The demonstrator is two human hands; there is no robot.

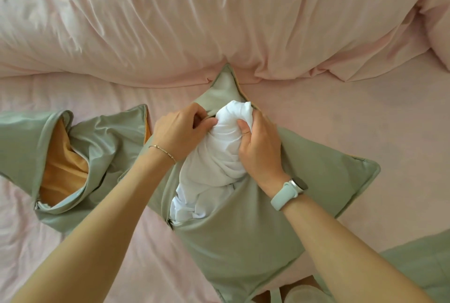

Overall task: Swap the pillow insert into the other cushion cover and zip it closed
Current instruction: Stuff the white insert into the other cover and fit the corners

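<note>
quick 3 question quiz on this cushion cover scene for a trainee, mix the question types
1. True or false: the white insert is fully inside the cover under the hands.
2. Which hand grips the insert: A left, B right?
3. What colour lines the empty cover?

Key:
1. False; it bulges from the open zip.
2. B, the right hand; the left hand pinches the opening's edge.
3. Orange.

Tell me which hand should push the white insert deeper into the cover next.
Probably the right hand: it already grips the bunched white insert from above. The left hand pinches the edge of the green cover at the opening, so it best holds that open.
</note>
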